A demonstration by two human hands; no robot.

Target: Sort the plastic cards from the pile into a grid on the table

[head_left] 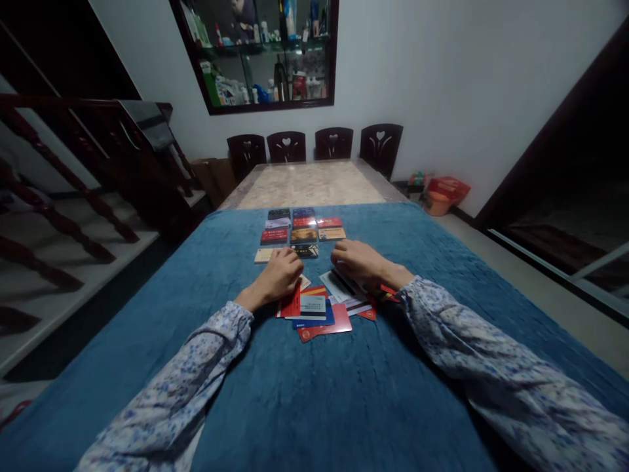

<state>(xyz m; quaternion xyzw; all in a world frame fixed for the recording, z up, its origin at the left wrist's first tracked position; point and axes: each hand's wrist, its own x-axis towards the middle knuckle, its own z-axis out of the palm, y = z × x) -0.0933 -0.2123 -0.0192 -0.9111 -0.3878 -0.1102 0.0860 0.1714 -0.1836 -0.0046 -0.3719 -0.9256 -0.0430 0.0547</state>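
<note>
My left hand [281, 274] is closed, its curled fingertips beside a black card [304, 250] and a cream card [264, 255] at the near end of the laid-out cards. Whatever it may pinch is hidden. Closed as well, my right hand [362, 263] hovers at the upper edge of a pale card with a dark stripe [339, 286]; its fingertips are not clear. Between and below the hands lies a loose, overlapping heap: a red card [289, 305], a white striped card [313, 308], a blue card [314, 322] and a pinkish-red card [339, 322].
Beyond my hands, columns of overlapping cards include a red one [274, 236] and a gold one [303, 235]. A blue cloth [314, 406] covers the table's near part. Several dark chairs [286, 145] stand at the far end; a stair railing [59, 190] is left.
</note>
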